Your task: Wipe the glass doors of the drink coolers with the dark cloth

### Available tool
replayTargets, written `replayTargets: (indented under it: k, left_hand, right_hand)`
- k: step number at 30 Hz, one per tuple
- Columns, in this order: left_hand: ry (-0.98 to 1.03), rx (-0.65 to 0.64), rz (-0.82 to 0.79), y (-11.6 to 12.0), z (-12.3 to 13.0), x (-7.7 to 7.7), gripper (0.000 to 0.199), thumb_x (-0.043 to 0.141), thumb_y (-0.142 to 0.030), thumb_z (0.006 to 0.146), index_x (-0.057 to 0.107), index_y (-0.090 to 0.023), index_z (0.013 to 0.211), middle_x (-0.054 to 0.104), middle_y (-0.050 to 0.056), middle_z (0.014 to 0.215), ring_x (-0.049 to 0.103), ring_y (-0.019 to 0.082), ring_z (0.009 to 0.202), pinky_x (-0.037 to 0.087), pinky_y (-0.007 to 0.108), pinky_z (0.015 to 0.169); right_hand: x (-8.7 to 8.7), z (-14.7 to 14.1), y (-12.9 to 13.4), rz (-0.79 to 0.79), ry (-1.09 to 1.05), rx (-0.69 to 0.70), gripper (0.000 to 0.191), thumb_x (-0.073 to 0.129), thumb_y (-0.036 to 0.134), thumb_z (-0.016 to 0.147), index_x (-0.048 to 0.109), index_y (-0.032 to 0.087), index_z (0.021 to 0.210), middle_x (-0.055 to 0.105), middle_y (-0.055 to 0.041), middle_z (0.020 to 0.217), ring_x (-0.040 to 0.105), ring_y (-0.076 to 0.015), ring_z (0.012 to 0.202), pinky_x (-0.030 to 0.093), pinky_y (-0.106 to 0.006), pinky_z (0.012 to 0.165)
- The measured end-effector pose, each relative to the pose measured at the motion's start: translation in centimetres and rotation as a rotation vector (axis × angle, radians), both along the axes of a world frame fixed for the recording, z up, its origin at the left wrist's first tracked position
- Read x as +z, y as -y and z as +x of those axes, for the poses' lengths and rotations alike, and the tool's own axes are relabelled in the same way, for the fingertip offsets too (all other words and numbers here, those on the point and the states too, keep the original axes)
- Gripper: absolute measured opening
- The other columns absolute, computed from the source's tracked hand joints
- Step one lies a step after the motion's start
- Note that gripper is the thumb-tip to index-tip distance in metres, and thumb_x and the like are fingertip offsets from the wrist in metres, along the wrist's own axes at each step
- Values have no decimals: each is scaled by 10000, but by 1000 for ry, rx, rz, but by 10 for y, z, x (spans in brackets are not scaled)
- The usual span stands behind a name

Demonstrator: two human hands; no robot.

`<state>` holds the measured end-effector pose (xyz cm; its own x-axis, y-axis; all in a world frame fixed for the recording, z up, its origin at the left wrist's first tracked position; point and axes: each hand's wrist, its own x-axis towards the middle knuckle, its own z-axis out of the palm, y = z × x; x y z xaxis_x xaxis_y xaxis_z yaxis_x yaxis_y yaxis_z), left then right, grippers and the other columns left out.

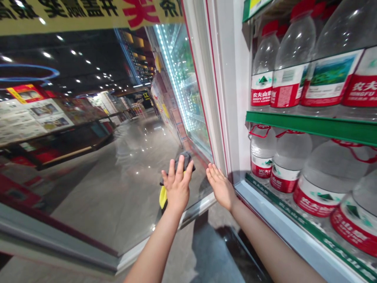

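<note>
My left hand [177,188] has its fingers spread over a dark grey and yellow cloth [163,196], which lies against the glass of an open cooler door [129,196]. Part of the cloth is hidden behind the hand. To the right, my right hand [219,186] is flat with its fingers extended, near the edge of the door frame [200,206]. Nothing shows in its fingers.
At the right, large water bottles with red and white labels [316,196] stand on the lower shelf, with more bottles [290,84] above the green shelf edge [309,127]. Through the glass, store displays [44,118] line the left side.
</note>
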<state>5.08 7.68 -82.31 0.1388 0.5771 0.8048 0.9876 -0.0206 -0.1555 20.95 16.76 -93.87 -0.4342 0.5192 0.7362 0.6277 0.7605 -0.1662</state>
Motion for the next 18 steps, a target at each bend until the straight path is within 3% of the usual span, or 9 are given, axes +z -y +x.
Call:
replayTargets:
  k: [3, 7, 11, 13, 18]
  left_hand:
    - [-170, -121, -104, -13, 13, -5, 581, 464, -94, 968, 521, -359, 1483, 440, -4, 1602, 239, 174, 1566, 32, 470, 1304]
    - [-247, -211, -118, -42, 39, 14, 448, 496, -210, 1001, 577, -324, 1426, 431, -25, 1609, 289, 193, 1554, 163, 463, 1303]
    - [-251, -231, -114, -40, 33, 21, 421, 511, -206, 994, 605, -318, 1388, 445, -17, 1601, 320, 200, 1542, 219, 460, 1289]
    - [-237, -208, -108, -24, 18, 10, 447, 517, -165, 976, 610, -324, 1383, 452, -10, 1594, 316, 201, 1544, 184, 467, 1294]
    - [-251, -124, -76, 12, -16, -35, 537, 480, -70, 945, 600, -320, 1405, 511, -6, 1551, 300, 172, 1547, -23, 417, 1300]
  right_hand:
    - [1, -4, 3, -1, -15, -19, 745, 369, -109, 824, 461, 117, 1528, 334, -177, 1637, 227, -267, 1562, 369, -549, 1237]
    - [3, -2, 2, -12, -9, -2, 671, 387, -91, 849, 540, 106, 1472, 464, -187, 1574, 282, -284, 1548, 367, -546, 1242]
    - [1, 2, -3, -38, -17, 31, 648, 346, -78, 890, 538, 116, 1477, 417, -176, 1602, 274, -263, 1552, 357, -534, 1249]
    - [-1, 2, -5, -54, -25, 31, 667, 328, -81, 898, 511, 137, 1501, 359, -157, 1633, 241, -250, 1560, 348, -522, 1254]
    - [-8, 0, -8, -31, -21, 23, 818, 289, -111, 873, 263, 209, 1625, 220, -121, 1682, 148, -215, 1576, 353, -521, 1250]
